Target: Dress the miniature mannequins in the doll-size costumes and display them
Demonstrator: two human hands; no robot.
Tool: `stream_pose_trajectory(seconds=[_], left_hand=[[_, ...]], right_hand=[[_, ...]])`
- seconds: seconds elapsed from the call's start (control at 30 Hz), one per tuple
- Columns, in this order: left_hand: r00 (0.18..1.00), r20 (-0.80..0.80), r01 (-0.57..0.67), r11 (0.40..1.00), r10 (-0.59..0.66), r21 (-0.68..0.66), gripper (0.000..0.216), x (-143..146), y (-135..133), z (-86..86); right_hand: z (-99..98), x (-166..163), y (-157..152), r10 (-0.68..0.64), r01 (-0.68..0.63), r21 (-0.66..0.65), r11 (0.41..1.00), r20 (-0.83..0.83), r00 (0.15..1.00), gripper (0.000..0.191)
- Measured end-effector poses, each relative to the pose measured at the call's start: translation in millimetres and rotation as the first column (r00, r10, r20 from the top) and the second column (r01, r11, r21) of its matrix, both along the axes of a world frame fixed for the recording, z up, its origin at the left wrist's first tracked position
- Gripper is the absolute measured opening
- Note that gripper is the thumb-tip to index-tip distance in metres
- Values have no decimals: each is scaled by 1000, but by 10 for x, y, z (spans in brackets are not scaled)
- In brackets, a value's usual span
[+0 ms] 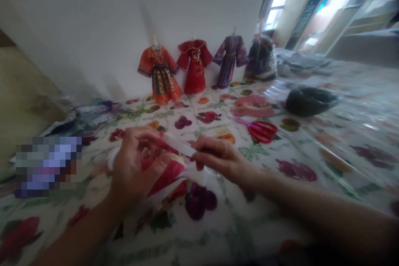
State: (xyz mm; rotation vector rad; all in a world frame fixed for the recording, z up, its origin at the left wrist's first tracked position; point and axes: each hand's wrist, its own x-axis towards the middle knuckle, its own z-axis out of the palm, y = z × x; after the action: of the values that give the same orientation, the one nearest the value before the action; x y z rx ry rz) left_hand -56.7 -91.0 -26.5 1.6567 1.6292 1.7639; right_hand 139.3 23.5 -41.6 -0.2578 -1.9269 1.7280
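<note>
My left hand point(126, 170) curls around a small red and white piece of doll clothing point(168, 173), holding it just above the tablecloth. Between the thumb and fingers of my right hand point(220, 156) is the end of a white strip point(181, 145), which runs over to the red cloth. Other white bands trail below it, somewhat blurred. Part of the garment is hidden behind my left fingers. Beyond my right hand lie scissors point(263, 131) with red handles.
Against the wall stand an orange doll dress point(159, 77), a red one point(195, 68) and a purple one point(230, 60). A tied plastic bag point(262, 60) and a dark wrapped bundle point(310, 100) sit to the right. A pixelated object point(48, 166) lies left on the fruit-patterned tablecloth point(237, 232).
</note>
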Motion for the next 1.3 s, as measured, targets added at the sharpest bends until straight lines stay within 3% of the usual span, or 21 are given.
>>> stream_pose_trajectory(seconds=[0.03, 0.1, 0.23, 0.53, 0.9, 1.3], left_hand=[[999, -45, 8, 999, -6, 37, 35, -24, 4, 3], [978, -192, 77, 997, -78, -13, 45, -49, -4, 17], [888, -370, 192, 952, -272, -238, 28, -46, -37, 62], [875, -366, 220, 934, -316, -280, 16, -96, -25, 90], [857, -400, 202, 926, -324, -319, 9, -112, -40, 60], [852, -414, 203, 931, -321, -304, 10, -94, -31, 58]], right_hand=[[5, 5, 13, 18, -18, 11, 1000, 24, 1000, 14], [5, 10, 26, 51, -53, 29, 998, 62, 997, 15], [-23, 9, 31, 62, -69, 98, 993, 74, 995, 17], [-31, 7, 72, 33, -45, 232, 972, 56, 998, 17], [-87, 1, 124, 135, -139, 139, 980, 38, 990, 17], [-116, -1, 129, 143, -147, 62, 987, 65, 988, 18]])
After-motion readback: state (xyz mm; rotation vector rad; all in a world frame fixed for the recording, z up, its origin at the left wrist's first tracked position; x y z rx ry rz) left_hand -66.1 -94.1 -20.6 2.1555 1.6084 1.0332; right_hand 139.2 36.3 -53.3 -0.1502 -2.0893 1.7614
